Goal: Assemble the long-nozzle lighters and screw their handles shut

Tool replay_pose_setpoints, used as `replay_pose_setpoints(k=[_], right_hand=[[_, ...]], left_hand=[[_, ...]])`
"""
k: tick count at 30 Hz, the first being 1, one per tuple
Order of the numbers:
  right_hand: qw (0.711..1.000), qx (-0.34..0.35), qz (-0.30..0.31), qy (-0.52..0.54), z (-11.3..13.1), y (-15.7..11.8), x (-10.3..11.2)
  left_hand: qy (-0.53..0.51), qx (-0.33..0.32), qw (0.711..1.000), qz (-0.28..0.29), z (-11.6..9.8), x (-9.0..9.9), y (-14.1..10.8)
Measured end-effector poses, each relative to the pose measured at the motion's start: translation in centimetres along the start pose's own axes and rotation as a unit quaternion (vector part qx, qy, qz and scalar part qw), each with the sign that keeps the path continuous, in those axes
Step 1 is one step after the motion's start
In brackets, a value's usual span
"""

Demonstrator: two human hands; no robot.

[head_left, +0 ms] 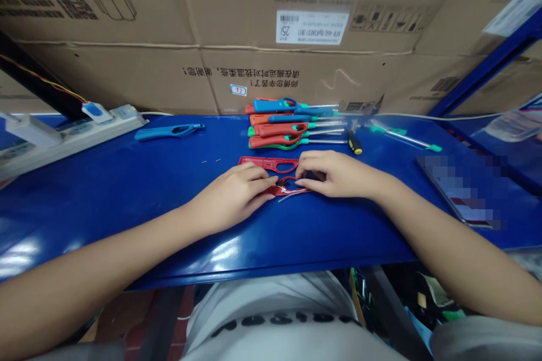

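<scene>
A red lighter shell half (292, 187) with thin wires or tubes lies on the blue table between my hands. My left hand (237, 192) has its fingers closed on the left part of this shell. On its right part rests my right hand (334, 174), thumb and fingers curled around the handle end; what the fingertips pinch is too small to make out. Just behind, a second red shell half (271, 164) lies beside the first, its right end near my right fingers. Two small screws (210, 161) sit to the left.
Behind my hands is a stack of long lighters (283, 130) in red, blue, orange and green, with a yellow-black screwdriver (354, 142) beside it. A blue shell (169, 132) and power strip (76, 138) are left, a phone (457, 192) right. Cardboard boxes (237, 67) stand behind.
</scene>
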State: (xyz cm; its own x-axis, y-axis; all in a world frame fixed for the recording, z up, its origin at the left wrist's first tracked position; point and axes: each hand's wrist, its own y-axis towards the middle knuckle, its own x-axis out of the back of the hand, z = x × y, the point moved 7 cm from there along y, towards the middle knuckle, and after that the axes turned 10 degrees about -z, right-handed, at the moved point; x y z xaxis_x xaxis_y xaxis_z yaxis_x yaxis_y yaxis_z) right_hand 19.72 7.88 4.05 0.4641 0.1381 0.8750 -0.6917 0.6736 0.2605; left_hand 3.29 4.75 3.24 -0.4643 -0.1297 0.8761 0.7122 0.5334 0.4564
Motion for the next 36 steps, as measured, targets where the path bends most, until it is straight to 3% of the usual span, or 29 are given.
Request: replay_pose_setpoints(k=[4,13,19,25,30,33,36], right_hand=[[1.0,0.001,-0.026,-0.012,0.3,0.4,-1.2],[0.998,0.046,-0.043,0.025,0.6,0.6,-2.0],[0.999,0.015,-0.039,-0.002,0.6,0.7,-2.0],[0.999,0.01,-0.033,0.015,1.5,0.2,-0.2],[0.998,0.013,0.048,0.033,1.8,-0.1,-1.1],[0.998,0.009,0.042,0.042,1.5,0.0,-1.2],[0.998,0.012,0.027,0.061,1.3,0.1,-0.9]], left_hand=[[-0.062,0.026,0.998,-0.016,0.4,-0.4,-0.1],[-0.099,0.03,0.994,-0.045,0.2,-0.3,-0.1],[-0.071,0.02,0.997,0.003,-0.2,-0.6,-0.1],[0.025,0.018,0.998,0.06,-0.9,-0.7,0.1],[-0.006,-0.014,1.0,0.019,-0.9,-0.7,-0.3],[-0.038,-0.005,0.999,-0.006,-0.6,-0.5,-0.3],[-0.07,-0.006,0.998,0.003,-0.6,-0.5,-0.2]])
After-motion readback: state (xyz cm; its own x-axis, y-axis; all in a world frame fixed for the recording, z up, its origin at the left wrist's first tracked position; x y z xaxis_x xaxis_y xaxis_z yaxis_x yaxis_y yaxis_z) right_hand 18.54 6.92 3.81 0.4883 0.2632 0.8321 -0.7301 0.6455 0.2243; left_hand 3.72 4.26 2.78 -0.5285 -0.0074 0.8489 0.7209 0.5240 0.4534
